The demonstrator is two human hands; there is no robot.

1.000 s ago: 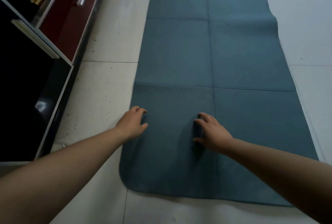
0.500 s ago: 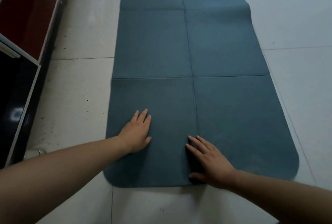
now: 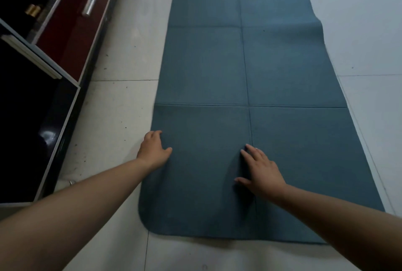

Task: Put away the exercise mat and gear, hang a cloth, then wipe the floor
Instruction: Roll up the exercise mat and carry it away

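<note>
left hand (image 3: 153, 151) grips the mat (image 3: 282, 64) at its edge; right hand (image 3: 263, 172) lies flat on it.

We see a pale tiled floor (image 3: 121, 101), speckled with dark marks along its left side, bearing a blue-grey exercise mat (image 3: 282, 140) spread flat lengthwise with creases across it, and a dark low cabinet (image 3: 71, 38) standing left of the mat, apart from it.

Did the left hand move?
Yes. The left hand slid left: half a second ago it lay inside the mat; now it sits at its left edge.
</note>
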